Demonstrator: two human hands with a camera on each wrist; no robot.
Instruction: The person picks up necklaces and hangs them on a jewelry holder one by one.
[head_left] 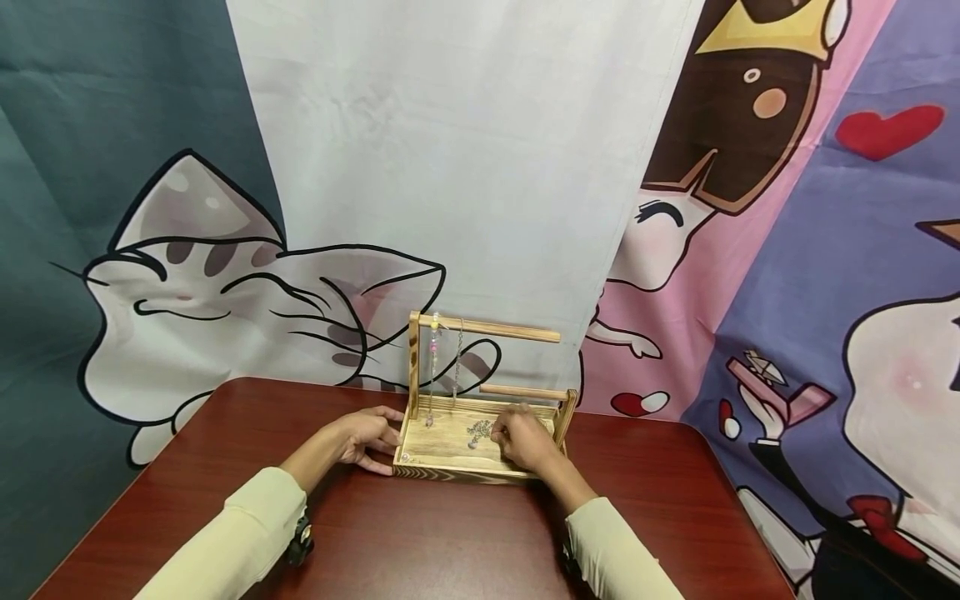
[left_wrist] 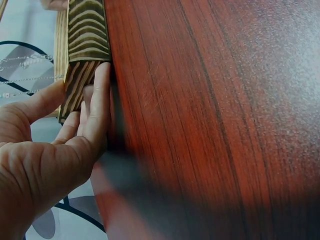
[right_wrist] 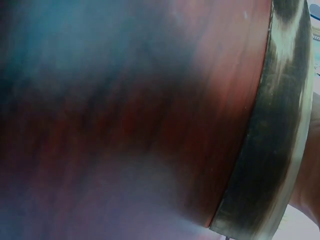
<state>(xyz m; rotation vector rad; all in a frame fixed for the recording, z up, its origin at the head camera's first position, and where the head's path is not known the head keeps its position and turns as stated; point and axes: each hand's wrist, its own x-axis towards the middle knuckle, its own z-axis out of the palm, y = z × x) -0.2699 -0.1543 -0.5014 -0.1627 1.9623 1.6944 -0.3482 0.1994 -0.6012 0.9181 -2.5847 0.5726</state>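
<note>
The left hand (head_left: 365, 437) steadies the wooden jewellery stand (head_left: 450, 467) on the worktop (head_left: 420, 542), straight fingers flat against its left end. The right hand (head_left: 522, 437) pinches a silver chain (head_left: 477, 431) lying in the tray. Next comes lifting it cleanly, I judge, without tangling.

Staged studio — cartoon backdrops (head_left: 187, 275) behind table (head_left: 420, 533).
</note>
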